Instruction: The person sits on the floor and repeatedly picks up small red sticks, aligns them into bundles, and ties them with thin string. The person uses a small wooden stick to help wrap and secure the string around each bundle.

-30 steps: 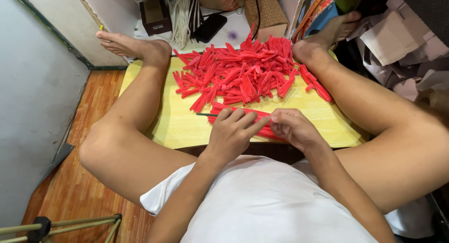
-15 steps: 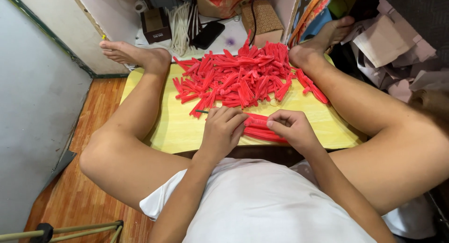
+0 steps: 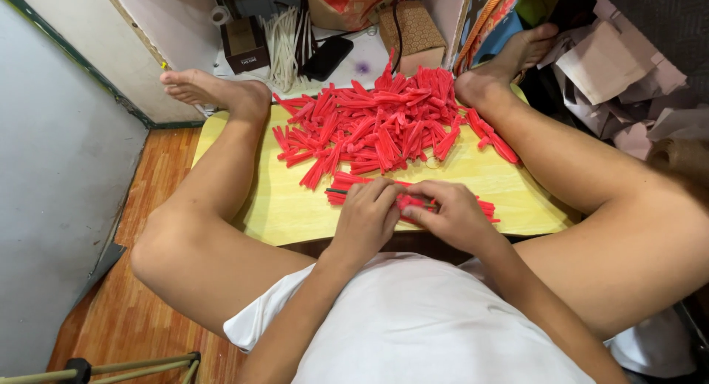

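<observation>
Low and yellow, the board (image 3: 295,214) sits between your spread legs on a wooden floor, walls close on your left and boxes (image 3: 413,29) and crumpled paper (image 3: 620,66) crowding the far and right sides; your left hand (image 3: 365,218) and right hand (image 3: 450,218) meet at the board's near edge, fingertips touching, both closed on a small bundle of red strips (image 3: 413,201) pinched between them; the left fingers curl over one end, the right thumb and fingers nip the other; more strips (image 3: 347,186) lie flat just beyond your left hand, with what looks like a thin dark stick among them, though it is too small to be sure; beyond both hands the big red pile (image 3: 377,125) covers the far half of the board, reaching up between your feet; a white bunch of ties (image 3: 284,40) and a dark phone (image 3: 327,57) lie further off past the pile; the step in hand seems to be gathering and squaring a few strips into a tidy bundle; the next move probably calls for holding the ends level and gripping firmly, so that none slips out before the bundle is set beside the others near your left hand.
</observation>
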